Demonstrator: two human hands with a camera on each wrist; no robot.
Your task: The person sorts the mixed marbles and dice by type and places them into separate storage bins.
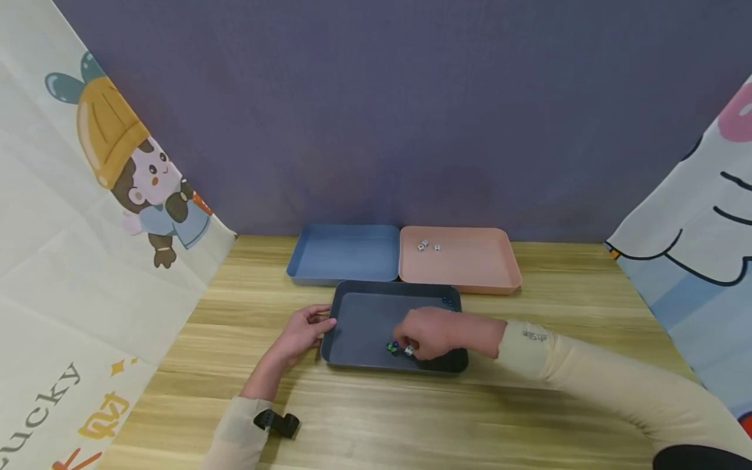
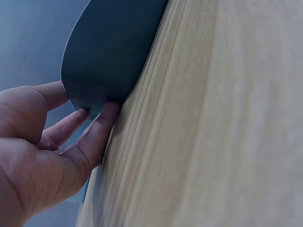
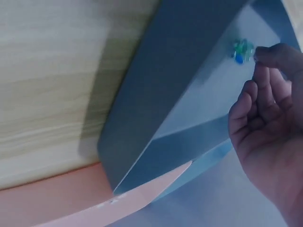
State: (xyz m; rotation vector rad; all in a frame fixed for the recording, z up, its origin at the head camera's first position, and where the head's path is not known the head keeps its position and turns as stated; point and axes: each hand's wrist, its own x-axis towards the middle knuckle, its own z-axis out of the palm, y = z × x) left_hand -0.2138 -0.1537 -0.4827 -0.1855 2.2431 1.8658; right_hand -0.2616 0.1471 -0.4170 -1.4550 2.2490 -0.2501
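The left hand (image 1: 301, 331) rests against the left wall of the dark grey tray (image 1: 358, 313), fingers loosely extended, touching the rim and gripping nothing. This tray sits at the middle of the tabletop (image 1: 558, 418), nearer the front edge than the other two trays.

Inside it, near the front wall, lies a small cluster of green and blue beads (image 1: 392, 347), with a white die (image 1: 408, 351) just to their right. The right hand (image 1: 437, 333) is directly over them, fingertips curled down at the die; whether it is already pinched cannot be told. The right hand is the nearer one.

Two dark blue beads (image 1: 448, 301) lie in the tray's far right corner.

Behind it, the blue tray (image 1: 343, 254) holds nothing visible; the pink tray (image 1: 470, 264), touching its right side, holds two white dice (image 1: 429, 246) near its far left corner.
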